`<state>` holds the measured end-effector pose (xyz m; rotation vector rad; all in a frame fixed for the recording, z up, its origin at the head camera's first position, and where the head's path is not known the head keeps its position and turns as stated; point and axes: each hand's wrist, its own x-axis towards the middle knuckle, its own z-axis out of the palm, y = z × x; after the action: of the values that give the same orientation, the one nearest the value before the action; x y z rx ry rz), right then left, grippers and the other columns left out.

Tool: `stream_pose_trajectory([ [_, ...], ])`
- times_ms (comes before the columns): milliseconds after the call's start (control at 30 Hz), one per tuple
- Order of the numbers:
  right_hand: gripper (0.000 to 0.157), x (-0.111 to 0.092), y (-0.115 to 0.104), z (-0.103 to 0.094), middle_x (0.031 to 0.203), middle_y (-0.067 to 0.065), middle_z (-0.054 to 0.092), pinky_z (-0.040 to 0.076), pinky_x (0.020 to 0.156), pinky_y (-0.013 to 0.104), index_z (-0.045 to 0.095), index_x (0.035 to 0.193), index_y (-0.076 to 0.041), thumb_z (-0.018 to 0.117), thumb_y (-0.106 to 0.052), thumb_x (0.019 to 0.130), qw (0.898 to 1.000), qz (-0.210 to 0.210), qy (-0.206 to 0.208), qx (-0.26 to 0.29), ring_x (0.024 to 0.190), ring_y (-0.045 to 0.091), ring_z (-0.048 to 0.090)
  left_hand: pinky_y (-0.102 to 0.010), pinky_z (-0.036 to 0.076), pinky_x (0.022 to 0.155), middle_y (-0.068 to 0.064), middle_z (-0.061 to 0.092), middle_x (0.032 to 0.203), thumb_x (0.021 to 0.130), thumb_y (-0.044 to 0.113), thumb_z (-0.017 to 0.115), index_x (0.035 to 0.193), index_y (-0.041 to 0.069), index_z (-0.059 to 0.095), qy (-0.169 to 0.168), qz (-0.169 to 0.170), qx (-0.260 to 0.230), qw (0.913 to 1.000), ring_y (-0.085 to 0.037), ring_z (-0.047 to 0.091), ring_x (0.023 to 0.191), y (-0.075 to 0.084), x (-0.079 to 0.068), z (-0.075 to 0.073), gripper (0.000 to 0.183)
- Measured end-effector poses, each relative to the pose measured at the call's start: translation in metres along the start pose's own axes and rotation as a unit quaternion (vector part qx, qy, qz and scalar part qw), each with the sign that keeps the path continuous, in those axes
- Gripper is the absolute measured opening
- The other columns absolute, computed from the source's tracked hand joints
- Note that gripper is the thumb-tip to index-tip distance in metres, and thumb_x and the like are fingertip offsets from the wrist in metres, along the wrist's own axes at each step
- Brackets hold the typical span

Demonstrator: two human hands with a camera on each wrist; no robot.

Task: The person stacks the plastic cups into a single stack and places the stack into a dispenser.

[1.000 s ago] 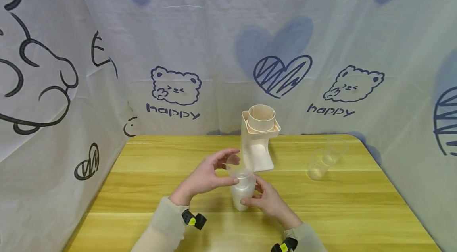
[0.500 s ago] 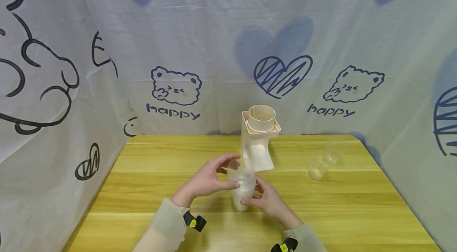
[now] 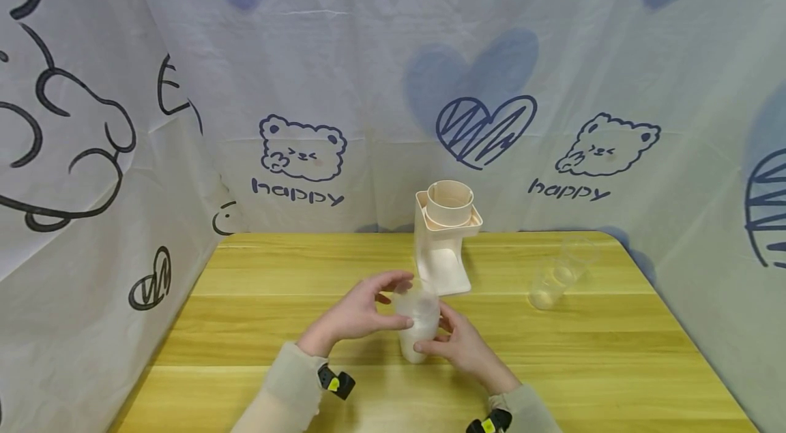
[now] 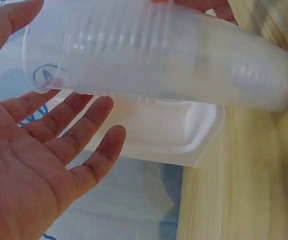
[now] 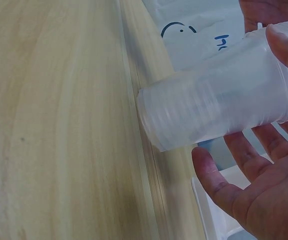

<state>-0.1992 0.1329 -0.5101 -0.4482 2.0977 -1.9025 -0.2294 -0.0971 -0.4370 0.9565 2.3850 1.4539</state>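
A stack of clear plastic cups (image 3: 413,346) stands upright on the table between my hands. At its top, my left hand (image 3: 353,310) holds the uppermost cup (image 3: 424,303) between thumb and fingers; the left wrist view shows its wide rim (image 4: 28,62) near the thumb. That cup sits down inside the stack. Lower down, my right hand (image 3: 463,346) grips the stack from the right, thumb in front and fingers behind. The right wrist view shows the ridged, nested lower end (image 5: 169,112) of the stack. Part of the right fingers is hidden behind the cups.
A cream cup dispenser (image 3: 426,235) with a round tube (image 3: 450,211) on top stands just behind the stack. Clear cups (image 3: 543,293) lie on the wooden table (image 3: 602,351) at the right. Printed cloth (image 3: 381,78) hangs behind and at both sides.
My left hand has moved slightly down with the uppermost cup, which has sunk lower into the stack. My right hand has stayed in place around the stack.
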Motion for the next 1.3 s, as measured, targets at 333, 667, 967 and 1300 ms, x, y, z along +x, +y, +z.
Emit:
stream_pose_trajectory([
  [333,0.078,0.0,0.0,0.0,0.139,0.019,0.049,0.052,0.095,0.039,0.038,0.148,-0.005,0.08,-0.011,0.083,1.0,-0.001,-0.001,-0.001,0.123,0.035,0.051,-0.044,0.049,0.094,-0.001,0.057,0.132,0.082,0.028,0.081,0.141,0.008,0.049,-0.003,-0.01,0.006,0.9999,-0.02,0.053,0.118,-0.011,-0.001,0.006,0.07],
  [667,0.076,0.0,0.001,0.0,0.136,0.019,0.052,0.053,0.093,0.037,0.04,0.147,-0.004,0.08,-0.011,0.082,1.0,-0.004,0.004,-0.009,0.122,0.033,0.052,-0.047,0.05,0.092,-0.004,0.058,0.131,0.082,0.027,0.081,0.14,0.009,0.051,0.002,-0.017,0.009,0.9998,-0.023,0.054,0.115,-0.017,-0.004,0.012,0.067],
  [967,0.077,0.001,0.002,0.0,0.136,0.019,0.051,0.052,0.094,0.038,0.039,0.147,-0.003,0.081,-0.011,0.082,1.0,-0.015,0.001,-0.008,0.123,0.035,0.05,-0.047,0.05,0.091,-0.003,0.059,0.13,0.082,0.027,0.081,0.139,0.009,0.053,0.009,-0.018,0.007,0.9998,-0.022,0.055,0.113,-0.02,-0.004,0.014,0.067],
  [1300,0.074,0.0,0.001,-0.002,0.136,0.019,0.051,0.052,0.094,0.036,0.041,0.147,-0.004,0.079,-0.009,0.084,1.0,-0.013,-0.011,-0.005,0.121,0.034,0.052,-0.043,0.05,0.092,-0.002,0.057,0.132,0.083,0.026,0.081,0.143,0.009,0.049,0.023,-0.022,-0.021,0.9993,-0.021,0.055,0.113,-0.024,-0.006,0.021,0.07],
])
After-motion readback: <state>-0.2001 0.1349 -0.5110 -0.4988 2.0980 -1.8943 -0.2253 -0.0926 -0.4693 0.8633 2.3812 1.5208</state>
